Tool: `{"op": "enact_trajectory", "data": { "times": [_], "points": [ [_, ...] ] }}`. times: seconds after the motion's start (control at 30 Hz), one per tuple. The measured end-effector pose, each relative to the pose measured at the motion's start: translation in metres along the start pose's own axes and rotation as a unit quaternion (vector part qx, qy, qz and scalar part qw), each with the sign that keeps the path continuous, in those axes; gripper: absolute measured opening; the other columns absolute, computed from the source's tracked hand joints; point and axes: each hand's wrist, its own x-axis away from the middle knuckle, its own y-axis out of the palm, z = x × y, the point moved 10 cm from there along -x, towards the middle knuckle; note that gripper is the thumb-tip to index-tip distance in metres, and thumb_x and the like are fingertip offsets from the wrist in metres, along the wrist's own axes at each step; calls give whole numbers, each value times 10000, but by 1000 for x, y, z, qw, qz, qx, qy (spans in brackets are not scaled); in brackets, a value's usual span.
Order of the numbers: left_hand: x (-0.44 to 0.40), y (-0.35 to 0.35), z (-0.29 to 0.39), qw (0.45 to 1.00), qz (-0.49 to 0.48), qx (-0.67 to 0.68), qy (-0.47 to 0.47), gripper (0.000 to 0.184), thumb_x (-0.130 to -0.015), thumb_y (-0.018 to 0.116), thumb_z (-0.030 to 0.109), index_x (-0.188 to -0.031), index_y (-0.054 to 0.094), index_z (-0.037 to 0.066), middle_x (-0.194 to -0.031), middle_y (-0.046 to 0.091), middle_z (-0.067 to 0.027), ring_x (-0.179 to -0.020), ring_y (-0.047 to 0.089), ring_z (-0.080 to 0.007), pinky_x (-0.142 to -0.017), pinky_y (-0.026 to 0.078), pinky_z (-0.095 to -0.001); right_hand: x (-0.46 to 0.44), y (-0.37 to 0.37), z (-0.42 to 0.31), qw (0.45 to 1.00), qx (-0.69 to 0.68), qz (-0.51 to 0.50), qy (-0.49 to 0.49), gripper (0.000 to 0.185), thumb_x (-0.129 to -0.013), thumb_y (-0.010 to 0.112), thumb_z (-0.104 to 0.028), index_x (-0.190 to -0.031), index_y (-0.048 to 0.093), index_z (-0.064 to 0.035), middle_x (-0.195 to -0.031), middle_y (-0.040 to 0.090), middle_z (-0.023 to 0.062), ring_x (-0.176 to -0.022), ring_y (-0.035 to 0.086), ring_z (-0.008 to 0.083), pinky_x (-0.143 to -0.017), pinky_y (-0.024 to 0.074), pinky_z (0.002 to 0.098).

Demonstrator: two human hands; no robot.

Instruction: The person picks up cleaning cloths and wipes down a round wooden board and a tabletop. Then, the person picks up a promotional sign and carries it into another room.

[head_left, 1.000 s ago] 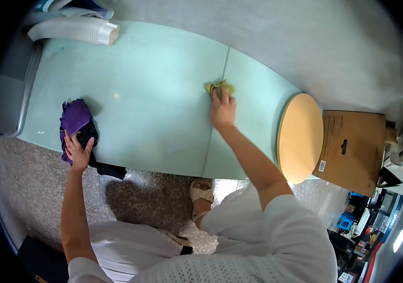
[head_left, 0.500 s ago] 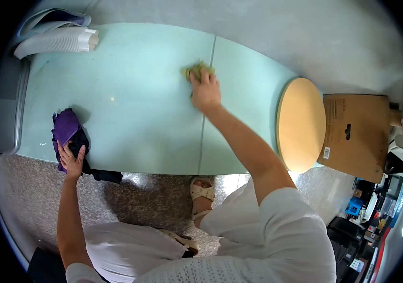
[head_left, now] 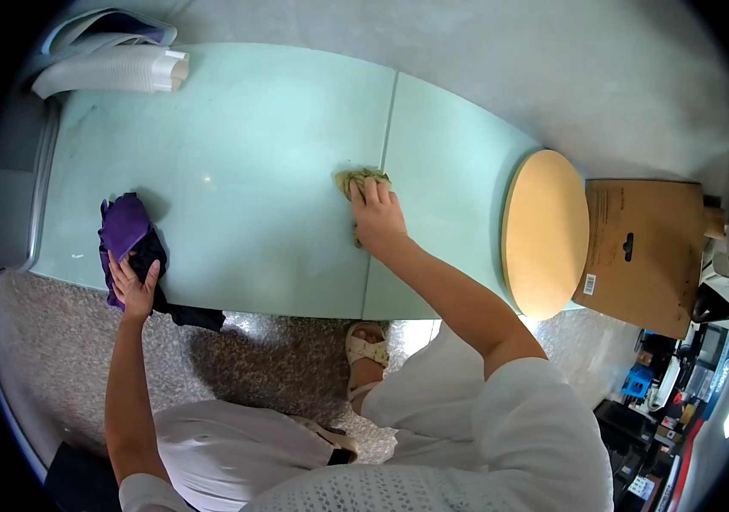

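My right hand (head_left: 376,217) presses a crumpled olive-green cloth (head_left: 359,179) onto the pale green glass tabletop (head_left: 253,136), just left of the seam between its two panels. The fingers are bent over the cloth, and part of it is hidden beneath them. At the near left edge, my left hand (head_left: 133,286) lies with fingers apart on a bundled purple and black garment (head_left: 125,224). A black end of that bundle hangs over the table edge.
A white corrugated hose (head_left: 108,72) lies at the far left corner, by a curved grey-purple piece (head_left: 117,27). To the right stand a round wooden board (head_left: 545,235) and a cardboard box (head_left: 642,247). A wall borders the far side.
My right hand has drawn the green cloth nearer to me along the seam. My left hand stays on the purple and black bundle. The view has shifted slightly.
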Motion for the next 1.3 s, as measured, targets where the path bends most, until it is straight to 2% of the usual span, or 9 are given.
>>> {"op": "enact_trajectory", "data": {
  "times": [0.4, 0.53, 0.67, 0.8, 0.9, 0.97, 1.1, 1.17, 1.3],
  "points": [
    [6, -3, 0, 1000, 13, -23, -4, 703, -783, 568, 577, -1297, 330, 161, -1472, 91, -178, -1346, 122, -371, -1024, 143, -561, -7, 7, 13, 993, -48, -110, -5, 572, -780, 529, -93, -1331, 380, -58, -1276, 375, 122, -1132, 381, 280, -967, 321, 379],
    [1, -10, 7, 997, 53, -7, 47, 626, -791, 613, 495, -1265, 390, 151, -1443, 176, -214, -1323, 193, -376, -1025, 184, -514, 14, 8, 33, 991, -5, -133, 22, 646, -822, 507, -134, -1413, 246, -148, -1443, 202, 128, -1301, 241, 314, -1097, 138, 421],
    [0, -6, 1, 998, 38, -5, 49, 644, -816, 574, 514, -1302, 360, 150, -1465, 138, -183, -1337, 174, -361, -1037, 164, -507, 42, 19, 83, 972, -15, -225, 69, 686, -824, 513, -151, -1431, 193, -171, -1492, 80, 141, -1359, 130, 337, -1111, 103, 436],
    [3, -11, 16, 998, 30, -5, 55, 603, -852, 566, 451, -1287, 353, 93, -1454, 136, -200, -1325, 191, -360, -1033, 171, -480, 28, 47, 244, 917, -121, -9, 380, 569, -831, 467, -125, -1377, 313, -88, -1444, 153, 250, -1340, 148, 391, -1098, 189, 413],
    [5, -5, 11, 995, 30, -22, 89, 706, -862, 557, 434, -1351, 242, 34, -1458, 80, -231, -1323, 169, -395, -1028, 149, -519, 10, 46, 304, 809, -193, 223, 508, 295, -839, 498, -231, -1068, 525, -46, -1112, 505, 201, -1089, 440, 341, -940, 317, 483],
    [11, -11, 23, 983, 99, -32, 152, 722, -865, 553, 430, -1356, 208, 29, -1457, 74, -234, -1312, 166, -428, -1014, 145, -553, -20, 26, 284, 832, -111, 215, 500, 344, -837, 511, -304, -1034, 534, -23, -1092, 508, 198, -1077, 439, 337, -947, 295, 486],
    [5, -3, 18, 997, -3, -52, 63, 746, -820, 574, 498, -1319, 262, 39, -1464, 0, -227, -1329, 73, -447, -1003, 129, -606, -94, 5, 201, 887, -94, 290, 347, 522, -834, 514, -394, -1165, 521, 9, -1273, 418, 248, -1225, 332, 373, -1051, 205, 454],
    [1, 0, 17, 996, -34, -68, 37, 769, -795, 598, 512, -1307, 272, 39, -1463, -14, -233, -1331, 63, -452, -1012, 111, -600, -162, 0, 125, 914, -187, 225, 281, 600, -857, 465, -414, -1298, 425, -9, -1387, 283, 265, -1318, 188, 391, -1094, 140, 429],
    [1, 2, 14, 996, -59, -59, 22, 820, -767, 608, 547, -1321, 243, 66, -1466, -52, -219, -1340, 13, -437, -1025, 77, -595, -264, -7, -12, 952, -193, 160, 176, 579, -900, 364, -411, -1329, 384, -21, -1410, 276, 221, -1326, 178, 383, -1104, 126, 416]
  ]
}}
